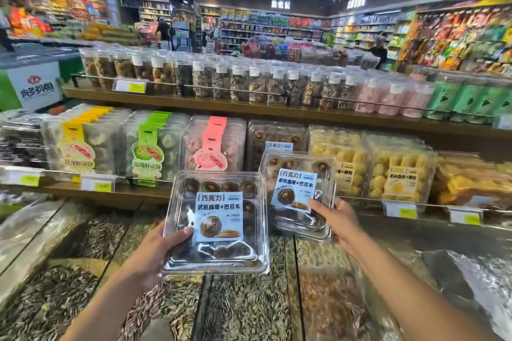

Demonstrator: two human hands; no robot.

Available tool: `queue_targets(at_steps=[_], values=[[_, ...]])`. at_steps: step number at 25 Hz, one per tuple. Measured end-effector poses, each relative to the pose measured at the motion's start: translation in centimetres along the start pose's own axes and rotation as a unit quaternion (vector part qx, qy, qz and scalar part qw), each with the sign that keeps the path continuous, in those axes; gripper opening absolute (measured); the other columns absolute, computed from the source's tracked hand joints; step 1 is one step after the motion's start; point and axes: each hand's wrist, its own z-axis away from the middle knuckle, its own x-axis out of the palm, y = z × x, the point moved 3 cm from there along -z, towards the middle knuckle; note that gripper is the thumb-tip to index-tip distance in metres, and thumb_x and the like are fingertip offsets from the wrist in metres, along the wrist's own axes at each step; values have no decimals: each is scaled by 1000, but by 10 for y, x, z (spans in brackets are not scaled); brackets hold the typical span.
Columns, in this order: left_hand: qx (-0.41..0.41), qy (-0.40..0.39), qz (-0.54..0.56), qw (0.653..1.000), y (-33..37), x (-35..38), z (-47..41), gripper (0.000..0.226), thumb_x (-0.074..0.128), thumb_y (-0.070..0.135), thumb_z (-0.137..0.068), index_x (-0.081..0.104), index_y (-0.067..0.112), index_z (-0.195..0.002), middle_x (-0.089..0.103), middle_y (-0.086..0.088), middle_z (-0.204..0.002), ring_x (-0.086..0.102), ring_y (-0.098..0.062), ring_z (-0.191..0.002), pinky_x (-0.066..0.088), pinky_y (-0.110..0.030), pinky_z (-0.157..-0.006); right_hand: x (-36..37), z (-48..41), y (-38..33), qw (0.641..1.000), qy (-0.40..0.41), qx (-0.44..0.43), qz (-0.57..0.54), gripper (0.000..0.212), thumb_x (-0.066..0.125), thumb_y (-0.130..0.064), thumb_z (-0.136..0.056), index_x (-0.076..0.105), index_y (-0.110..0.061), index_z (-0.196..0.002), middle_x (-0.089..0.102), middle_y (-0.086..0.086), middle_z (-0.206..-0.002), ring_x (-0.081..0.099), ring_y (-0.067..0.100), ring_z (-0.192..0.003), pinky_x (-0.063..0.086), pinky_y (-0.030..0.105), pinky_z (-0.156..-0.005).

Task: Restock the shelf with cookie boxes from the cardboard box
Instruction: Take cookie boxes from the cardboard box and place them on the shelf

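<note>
My left hand (pixel 155 250) grips a clear plastic box of chocolate cookies (pixel 219 223) with a light blue label, held upright above the seed bins. My right hand (pixel 336 219) grips a second, matching chocolate cookie box (pixel 297 191) by its lower right corner, tilted toward the lower shelf (pixel 116 194). Right behind that box, a like box (pixel 277 138) stands on the shelf in the chocolate row. The cardboard box is out of sight.
Rows of clear boxes with yellow (pixel 80 144), green (pixel 149 147) and pink (pixel 214 144) labels fill the shelf's left; yellow cookie boxes (pixel 399 171) fill the right. Jars (pixel 221 80) line the upper shelf. Glass-covered bins of sunflower seeds (pixel 243 299) lie below my arms.
</note>
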Motion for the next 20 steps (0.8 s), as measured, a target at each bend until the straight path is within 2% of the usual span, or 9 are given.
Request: queue_targets(at_steps=[1, 3, 5, 7, 9, 12, 15, 17, 20], values=[[3, 4, 4, 1000, 1, -2, -9, 30, 67, 9, -94, 60, -2, -121, 71, -35, -106, 71, -29, -74, 62, -32, -66, 4, -15, -7, 1000, 6, -10, 10, 38, 87, -33, -76, 66, -17, -104, 75, 1, -105, 70, 16, -91, 56, 34, -82], [3, -2, 12, 1000, 2, -4, -19, 33, 69, 14, -93, 62, 2, -122, 65, -41, -117, 71, -32, -82, 60, -46, -85, 12, -42, -19, 999, 17, -28, 31, 52, 86, -34, -77, 62, -13, -118, 70, 1, -119, 65, 16, -97, 53, 36, -90], [-6, 3, 25, 1000, 1, -5, -26, 37, 70, 18, -90, 62, 6, -124, 69, -37, -115, 73, -34, -87, 51, -58, -98, 20, -65, -34, 995, 29, -54, 80, 69, 81, -37, -83, 51, -9, -138, 61, 1, -126, 57, 19, -102, 47, 34, -90], [-4, 21, 27, 999, 1, -7, -34, 41, 70, 17, -85, 61, 7, -124, 76, -24, -95, 74, -28, -73, 51, -54, -89, 28, -89, -45, 988, 40, -81, 126, 78, 78, -44, -85, 44, -9, -146, 57, 5, -134, 56, 24, -110, 46, 37, -91], [2, 37, 22, 999, 2, -6, -39, 43, 68, 15, -84, 59, 5, -125, 75, -18, -81, 71, -23, -63, 52, -47, -76, 36, -112, -53, 981, 30, -99, 161, 74, 76, -47, -86, 47, -11, -144, 58, -1, -125, 57, 22, -107, 48, 37, -90], [11, 43, 33, 998, 7, -8, -42, 42, 68, 17, -84, 60, 7, -124, 71, -18, -78, 69, -26, -63, 53, -43, -74, 47, -133, -55, 974, 28, -108, 197, 68, 77, -50, -84, 54, -16, -137, 64, 0, -132, 63, 22, -108, 54, 40, -91], [17, 53, 56, 997, 8, -11, -50, 36, 67, 18, -81, 61, 13, -116, 64, -15, -72, 64, -27, -63, 54, -43, -76, 56, -149, -49, 972, 19, -110, 205, 67, 75, -44, -88, 50, -12, -142, 59, 6, -140, 59, 27, -118, 46, 33, -88], [15, 54, 52, 997, 8, -11, -55, 39, 66, 17, -83, 59, 8, -120, 61, -14, -70, 62, -25, -60, 57, -39, -73, 58, -159, -42, 972, 15, -101, 212, 62, 73, -40, -92, 49, -12, -142, 56, 7, -140, 56, 25, -114, 41, 30, -85], [14, 60, 60, 996, 9, -11, -62, 37, 65, 12, -90, 58, 7, -126, 62, -15, -73, 63, -21, -57, 56, -37, -73, 58, -165, -39, 962, 21, -113, 246, 62, 72, -39, -92, 49, -10, -141, 58, 9, -137, 52, 21, -106, 44, 34, -86]])
